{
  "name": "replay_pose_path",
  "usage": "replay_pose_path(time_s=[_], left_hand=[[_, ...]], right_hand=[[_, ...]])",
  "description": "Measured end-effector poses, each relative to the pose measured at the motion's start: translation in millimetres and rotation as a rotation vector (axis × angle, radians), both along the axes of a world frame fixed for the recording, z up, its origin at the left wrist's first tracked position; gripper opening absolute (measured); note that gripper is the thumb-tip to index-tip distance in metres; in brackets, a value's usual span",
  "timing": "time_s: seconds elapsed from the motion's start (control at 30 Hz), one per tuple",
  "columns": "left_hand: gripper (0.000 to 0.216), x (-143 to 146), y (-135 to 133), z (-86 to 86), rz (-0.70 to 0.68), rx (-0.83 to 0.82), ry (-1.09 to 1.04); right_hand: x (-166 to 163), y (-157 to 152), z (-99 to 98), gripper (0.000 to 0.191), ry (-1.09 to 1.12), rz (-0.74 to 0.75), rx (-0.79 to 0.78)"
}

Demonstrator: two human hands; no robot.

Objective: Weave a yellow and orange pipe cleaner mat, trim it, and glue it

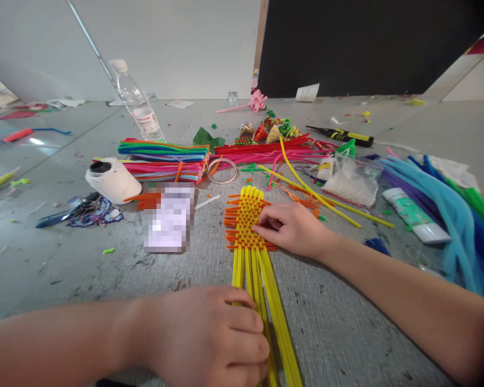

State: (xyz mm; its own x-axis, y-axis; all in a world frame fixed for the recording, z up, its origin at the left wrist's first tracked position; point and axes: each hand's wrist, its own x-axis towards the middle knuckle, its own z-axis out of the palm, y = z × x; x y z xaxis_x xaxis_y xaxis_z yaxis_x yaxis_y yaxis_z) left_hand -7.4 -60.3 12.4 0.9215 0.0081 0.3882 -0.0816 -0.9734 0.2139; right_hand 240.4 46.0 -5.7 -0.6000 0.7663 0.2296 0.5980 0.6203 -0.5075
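A woven mat of yellow and orange pipe cleaners (244, 217) lies flat on the grey table (347, 322). Its long yellow strands (266, 290) run toward me. My left hand (213, 336) is closed over the near ends of those yellow strands and presses them down. My right hand (292, 228) rests on the weave's right edge, fingers curled and pinching at the orange cross pieces.
Behind the weave lie a stack of coloured pipe cleaners (163, 161), a tape ring (221, 170), a plastic bottle (139, 105), a white device (113, 180) and a blurred card (169, 217). At right are loose yellow stems (326, 201), a bead bag (350, 183), a tube (415, 215) and blue stems (447, 215).
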Motion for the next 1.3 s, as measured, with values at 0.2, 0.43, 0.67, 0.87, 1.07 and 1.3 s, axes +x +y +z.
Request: replay_pose_path(time_s=[0.2,0.43,0.67,0.87,1.07,1.3], left_hand=[[0.015,1,3,0.4,-0.02,-0.098,0.013],[0.018,-2,6,-1.2,-0.009,-0.163,0.021],[0.017,-7,12,5.1,0.025,-0.224,-0.097],[0.005,-9,19,4.6,0.179,-0.338,-0.248],[0.032,-12,20,1.2,0.264,-0.379,-0.217],[0.045,-16,22,-2.5,0.337,-0.254,-0.189]], right_hand=[[0,0,1.0,0.022,-0.003,0.006,-0.004],[0,0,0.1,0.022,-0.011,0.003,0.002],[0,1,-0.1,0.021,-0.016,0.012,0.011],[0,1,-0.4,0.021,-0.015,0.008,0.007],[0,1,-0.5,0.019,-0.019,0.004,-0.01],[0,0,-1.2,0.02,-0.016,0.005,0.005]])
